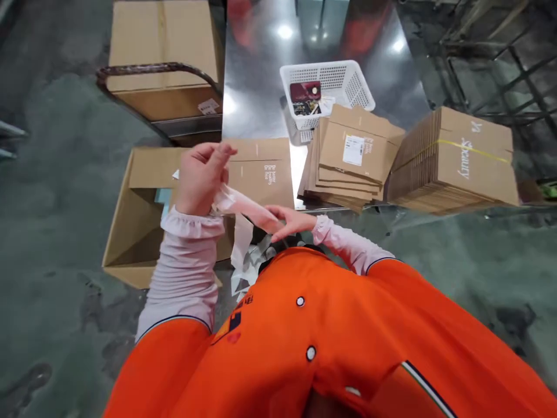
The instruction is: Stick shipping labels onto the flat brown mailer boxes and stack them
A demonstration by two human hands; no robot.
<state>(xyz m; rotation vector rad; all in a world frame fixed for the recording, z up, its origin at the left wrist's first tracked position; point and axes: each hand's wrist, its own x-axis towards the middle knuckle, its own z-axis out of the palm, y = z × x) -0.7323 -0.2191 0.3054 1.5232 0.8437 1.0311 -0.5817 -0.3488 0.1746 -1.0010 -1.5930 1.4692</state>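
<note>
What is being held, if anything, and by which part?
A long, pale, paper-like strip: the right hand holds its lower end; its upper end reaches the left hand, where the grip is hidden.

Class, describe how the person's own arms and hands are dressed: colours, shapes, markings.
The left hand and right hand are bare, with no gloves. Pale pinkish sleeve covers wrap both forearms, wrinkled along their length and gathered into ruffled cuffs at the wrists. Above them come bright orange shirt sleeves, edged with thin dark trim.
</note>
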